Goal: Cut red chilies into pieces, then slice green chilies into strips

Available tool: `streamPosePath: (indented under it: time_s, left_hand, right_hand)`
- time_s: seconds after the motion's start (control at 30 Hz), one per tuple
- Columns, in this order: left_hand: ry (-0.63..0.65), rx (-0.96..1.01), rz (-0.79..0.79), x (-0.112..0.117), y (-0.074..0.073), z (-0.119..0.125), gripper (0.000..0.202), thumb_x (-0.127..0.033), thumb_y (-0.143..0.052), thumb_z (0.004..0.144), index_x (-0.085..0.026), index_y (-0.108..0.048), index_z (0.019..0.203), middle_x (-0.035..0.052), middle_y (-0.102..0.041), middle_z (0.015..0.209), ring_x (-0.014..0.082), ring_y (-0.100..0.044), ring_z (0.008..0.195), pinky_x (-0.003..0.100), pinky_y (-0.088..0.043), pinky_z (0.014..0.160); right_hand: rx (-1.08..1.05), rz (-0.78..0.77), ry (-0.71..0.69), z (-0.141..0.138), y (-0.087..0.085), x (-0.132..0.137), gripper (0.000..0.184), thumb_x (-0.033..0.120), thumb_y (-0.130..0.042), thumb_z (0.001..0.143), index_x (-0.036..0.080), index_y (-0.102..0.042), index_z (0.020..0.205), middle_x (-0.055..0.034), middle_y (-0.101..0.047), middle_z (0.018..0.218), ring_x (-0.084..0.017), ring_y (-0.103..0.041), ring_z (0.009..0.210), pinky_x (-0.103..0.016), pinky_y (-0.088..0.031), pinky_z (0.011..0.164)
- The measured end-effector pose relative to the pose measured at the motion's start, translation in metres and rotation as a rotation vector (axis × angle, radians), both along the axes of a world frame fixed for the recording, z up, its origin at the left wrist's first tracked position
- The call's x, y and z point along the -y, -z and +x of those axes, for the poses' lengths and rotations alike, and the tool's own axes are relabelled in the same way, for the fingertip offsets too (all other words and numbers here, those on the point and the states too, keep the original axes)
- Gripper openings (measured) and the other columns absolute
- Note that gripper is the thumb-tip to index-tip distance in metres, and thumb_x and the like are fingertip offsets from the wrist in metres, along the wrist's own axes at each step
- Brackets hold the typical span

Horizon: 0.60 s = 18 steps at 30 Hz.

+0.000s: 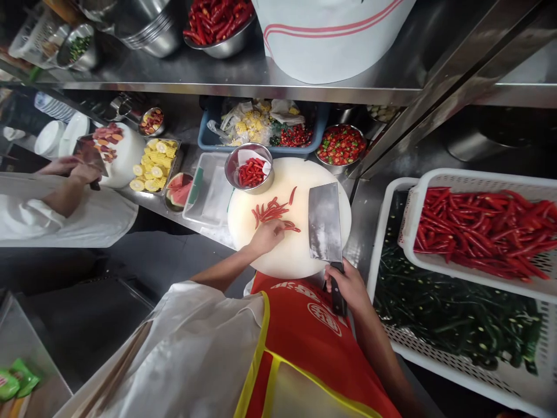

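My right hand (350, 285) is wrapped round the black handle of a cleaver (324, 220), whose broad blade lies over the right part of a round white cutting board (300, 174). On the board's left part my left hand (267, 237) is closed, its fingertips at a red chili (290, 226). More red chilies (272, 210) lie in a small heap just beyond those fingers, and a single one sits nearer the blade. A steel bowl (249, 187) with red chilies and some white paper stands on the board's far left edge.
To the right, a white basket of red chilies (483, 232) sits over a basket of dark green peppers (452, 313). Behind the board are a blue tub (204, 139) and a bowl of chopped peppers (342, 145). A shelf edge (243, 90) crosses above. A co-worker (65, 203) cuts at left.
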<state>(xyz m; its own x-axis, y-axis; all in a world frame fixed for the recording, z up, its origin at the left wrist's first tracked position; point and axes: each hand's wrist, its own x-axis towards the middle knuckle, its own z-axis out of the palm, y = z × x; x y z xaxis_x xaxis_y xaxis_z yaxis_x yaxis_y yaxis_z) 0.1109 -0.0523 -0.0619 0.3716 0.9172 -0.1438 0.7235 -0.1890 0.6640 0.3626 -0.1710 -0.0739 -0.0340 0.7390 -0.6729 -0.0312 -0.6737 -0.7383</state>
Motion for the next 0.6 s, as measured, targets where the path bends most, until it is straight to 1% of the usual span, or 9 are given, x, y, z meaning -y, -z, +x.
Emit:
streamPosePath:
  time_s: [0.07,0.13,0.2,0.27,0.4,0.47,0.53,0.6]
  left_hand:
    - [-0.032,-0.044,0.027,-0.002,0.002,-0.003,0.011,-0.010,-0.054,0.085,-0.017,-0.061,0.084,0.0026,-0.068,0.085,0.0158,-0.064,0.076,0.032,-0.053,0.076]
    - [-0.022,-0.088,0.082,-0.006,0.003,-0.004,0.012,-0.012,-0.052,0.087,-0.018,-0.062,0.086,0.0043,-0.068,0.091,0.0182,-0.065,0.084,0.035,-0.053,0.081]
    - [0.003,-0.131,0.134,-0.011,0.004,-0.002,0.014,-0.013,-0.051,0.090,-0.018,-0.063,0.093,0.0060,-0.068,0.098,0.0203,-0.065,0.094,0.037,-0.052,0.086]
    - [0.042,-0.193,0.159,-0.016,0.006,0.001,0.016,-0.012,-0.051,0.090,-0.018,-0.064,0.096,0.0067,-0.068,0.100,0.0218,-0.064,0.098,0.039,-0.052,0.089]
    - [0.120,-0.337,0.163,-0.020,0.007,0.005,0.012,-0.013,-0.055,0.087,-0.018,-0.067,0.088,0.0074,-0.067,0.098,0.0249,-0.062,0.102,0.041,-0.050,0.093]
    - [0.155,-0.352,0.175,-0.019,0.008,0.006,0.010,-0.014,-0.059,0.085,-0.017,-0.067,0.089,0.0075,-0.066,0.103,0.0251,-0.060,0.106,0.041,-0.048,0.097]
    - [0.193,-0.337,0.180,-0.018,0.010,0.006,0.011,-0.018,-0.063,0.084,-0.018,-0.068,0.094,0.0072,-0.065,0.108,0.0246,-0.059,0.109,0.041,-0.047,0.101]
    - [0.215,-0.328,0.172,-0.016,0.012,0.008,0.013,-0.023,-0.065,0.085,-0.019,-0.068,0.097,0.0072,-0.064,0.111,0.0241,-0.058,0.109,0.041,-0.047,0.101]
  right_hand:
    - [0.006,0.006,-0.013,0.001,0.000,0.000,0.027,0.046,-0.064,0.079,0.023,-0.050,0.079,0.0041,-0.062,0.062,-0.014,-0.055,0.043,-0.028,-0.046,0.044]
    - [-0.001,0.016,-0.016,0.001,-0.001,-0.001,0.027,0.046,-0.064,0.079,0.023,-0.050,0.078,0.0039,-0.062,0.062,-0.014,-0.055,0.044,-0.028,-0.046,0.045]
    - [-0.005,0.020,-0.015,0.001,-0.004,-0.002,0.028,0.047,-0.063,0.079,0.023,-0.050,0.078,0.0037,-0.062,0.062,-0.014,-0.056,0.044,-0.028,-0.046,0.045]
    - [-0.005,0.015,-0.012,0.001,-0.007,-0.003,0.029,0.048,-0.064,0.078,0.023,-0.049,0.076,0.0035,-0.062,0.061,-0.014,-0.055,0.044,-0.028,-0.045,0.045]
    - [-0.012,0.007,-0.007,0.000,-0.009,-0.004,0.030,0.049,-0.064,0.077,0.023,-0.049,0.075,0.0038,-0.061,0.060,-0.014,-0.055,0.044,-0.028,-0.045,0.045]
    - [-0.017,0.009,0.000,0.000,-0.007,-0.003,0.030,0.050,-0.064,0.077,0.023,-0.050,0.076,0.0038,-0.061,0.060,-0.014,-0.055,0.044,-0.028,-0.045,0.045]
    - [-0.030,0.009,0.004,0.001,-0.005,-0.003,0.030,0.050,-0.064,0.077,0.023,-0.050,0.078,0.0038,-0.061,0.060,-0.014,-0.055,0.044,-0.028,-0.045,0.046]
    - [-0.037,0.009,-0.002,0.000,-0.004,-0.003,0.029,0.049,-0.064,0.078,0.023,-0.050,0.079,0.0039,-0.061,0.061,-0.014,-0.055,0.045,-0.028,-0.045,0.046]
